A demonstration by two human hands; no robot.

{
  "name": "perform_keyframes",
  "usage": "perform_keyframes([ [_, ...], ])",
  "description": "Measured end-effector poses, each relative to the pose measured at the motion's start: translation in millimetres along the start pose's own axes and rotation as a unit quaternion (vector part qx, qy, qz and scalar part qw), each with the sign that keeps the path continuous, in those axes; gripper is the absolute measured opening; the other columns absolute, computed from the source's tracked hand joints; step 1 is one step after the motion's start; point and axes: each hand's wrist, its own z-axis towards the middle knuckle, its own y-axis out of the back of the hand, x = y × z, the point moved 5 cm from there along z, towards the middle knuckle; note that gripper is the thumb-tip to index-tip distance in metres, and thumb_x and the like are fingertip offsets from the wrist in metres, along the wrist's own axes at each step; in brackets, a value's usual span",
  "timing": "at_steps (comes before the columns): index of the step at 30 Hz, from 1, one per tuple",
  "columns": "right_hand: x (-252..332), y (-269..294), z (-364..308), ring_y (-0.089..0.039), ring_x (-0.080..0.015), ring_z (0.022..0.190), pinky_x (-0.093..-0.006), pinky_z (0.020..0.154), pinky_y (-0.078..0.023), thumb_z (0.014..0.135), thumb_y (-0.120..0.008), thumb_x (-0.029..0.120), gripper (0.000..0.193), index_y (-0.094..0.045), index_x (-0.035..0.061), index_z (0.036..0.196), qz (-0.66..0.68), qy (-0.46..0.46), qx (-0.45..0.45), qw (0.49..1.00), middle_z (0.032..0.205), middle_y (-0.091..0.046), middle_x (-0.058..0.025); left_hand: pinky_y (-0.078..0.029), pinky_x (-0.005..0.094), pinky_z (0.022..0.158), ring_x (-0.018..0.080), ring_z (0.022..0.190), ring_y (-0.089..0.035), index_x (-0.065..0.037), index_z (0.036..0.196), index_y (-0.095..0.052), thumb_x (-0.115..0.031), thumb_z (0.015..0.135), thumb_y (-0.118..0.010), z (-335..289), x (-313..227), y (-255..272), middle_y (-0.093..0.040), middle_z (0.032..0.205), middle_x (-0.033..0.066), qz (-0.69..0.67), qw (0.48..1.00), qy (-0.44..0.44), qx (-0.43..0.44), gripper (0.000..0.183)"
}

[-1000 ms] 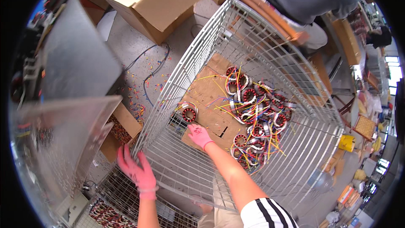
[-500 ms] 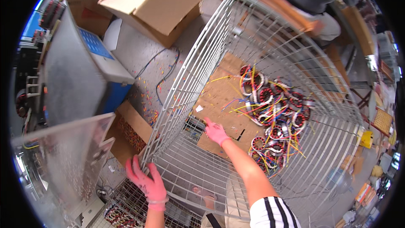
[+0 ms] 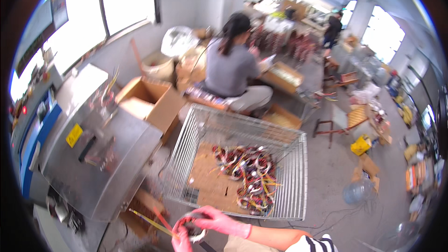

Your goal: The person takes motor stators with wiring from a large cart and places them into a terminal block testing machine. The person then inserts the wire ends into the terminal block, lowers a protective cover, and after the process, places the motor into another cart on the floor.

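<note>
One wound ring (image 3: 199,239) is out of the wire basket (image 3: 296,177), on its near side: the right hand (image 3: 218,220) pinches it, the left hand (image 3: 182,241) meets its left edge, grip too blurred to tell. Many rings (image 3: 255,172) still lie heaped in the basket's right half.

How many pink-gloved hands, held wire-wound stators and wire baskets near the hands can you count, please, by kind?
Pink-gloved hands: 2 (left hand, right hand)
Held wire-wound stator: 1
Wire basket: 1
Total: 4
</note>
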Motion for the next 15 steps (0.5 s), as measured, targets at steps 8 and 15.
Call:
perform_keyframes([
  [8, 55.9, -166.0, -74.1, -0.052, -0.0323, 0.121, -0.0376, 0.098, -0.043, 0.072, -0.075, 0.050, 0.084, -0.047, -0.0041, 0.130, -0.430, 0.045, 0.329, 0.839, 0.127, -0.055, -0.0202, -0.046, 0.0345, 0.096, 0.0220, 0.111, -0.056, 0.003, 0.133, -0.046, -0.011, 0.091, -0.063, -162.7, -94.4, 65.2, -0.054, 0.129, 0.0154, 0.113, 0.992, -0.046, 0.032, 0.047],
  [15, 48.6, -258.6, -132.7, -0.047, -0.0058, 0.060, -0.0238, 0.053, -0.040, 0.089, -0.064, 0.022, 0.017, -0.062, 0.0056, 0.089, -0.154, 0.018, 0.509, 0.846, 0.068, -0.053, 0.0057, -0.047, 0.0349, 0.092, 0.0231, 0.106, -0.059, 0.002, 0.131, -0.049, -0.038, 0.099, -0.044, -230.7, -119.0, 93.6, -0.060, 0.119, 0.0148, 0.087, 0.983, -0.103, -0.123, 0.052],
])
